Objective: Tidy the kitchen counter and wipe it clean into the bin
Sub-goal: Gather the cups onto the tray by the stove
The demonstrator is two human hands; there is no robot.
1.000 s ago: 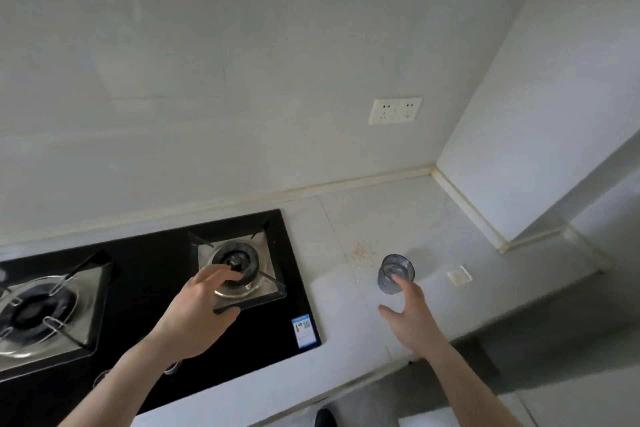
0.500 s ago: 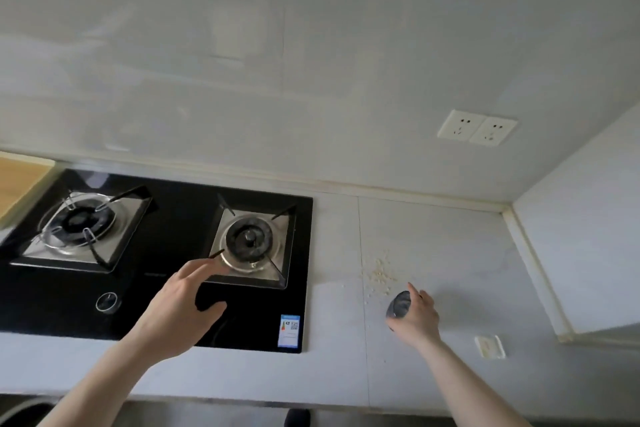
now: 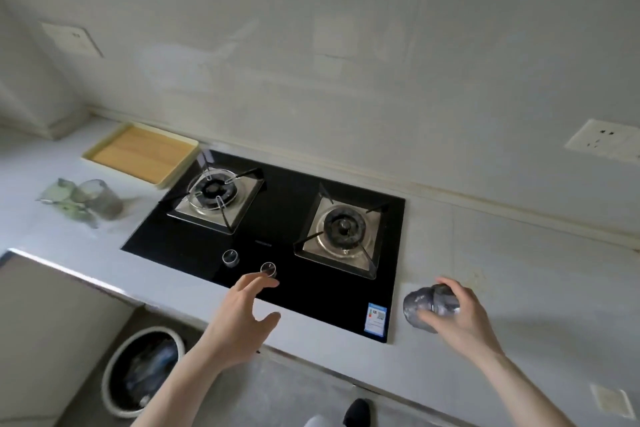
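My right hand grips a clear drinking glass, tilted on its side just above the pale counter, right of the black gas hob. My left hand hovers over the hob's front edge with loosely spread fingers, holding nothing, near the two knobs. At the far left of the counter stand another clear glass and a greenish transparent item, blurred. A round bin with a liner sits on the floor below the counter.
A wooden board in a cream tray lies behind the hob on the left. A double wall socket is at the right. A small white square sits near the counter's front right. My shoe shows below.
The view has swung left, bringing the tray, far glasses and bin into sight. My right hand has lifted the glass and tilted it, carrying it left toward the hob.
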